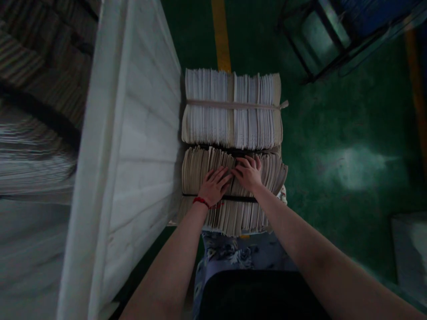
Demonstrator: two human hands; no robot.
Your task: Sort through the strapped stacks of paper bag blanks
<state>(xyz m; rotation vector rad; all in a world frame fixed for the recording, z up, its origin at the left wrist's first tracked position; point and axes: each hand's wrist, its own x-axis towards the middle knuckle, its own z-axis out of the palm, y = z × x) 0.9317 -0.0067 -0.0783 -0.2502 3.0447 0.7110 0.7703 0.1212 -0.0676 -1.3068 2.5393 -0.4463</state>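
Nearly fingertip to fingertip, a worker's left hand (215, 186), a red thread (200, 201) at its wrist, and right hand (247, 173) lie open and flat, gripping nothing, on a strapped bundle of paper sheets (233, 213) at center. Dense and probably heavy, its soft, fanned edges would likely slump unless taken from beneath or by the black strap (223, 198). A second tied bundle (231, 109) sits just beyond, beside a white panel (140, 133) at left.

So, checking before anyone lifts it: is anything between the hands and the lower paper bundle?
Nothing visible: the left hand and right hand lie directly on the lower paper bundle, touching its sheets.
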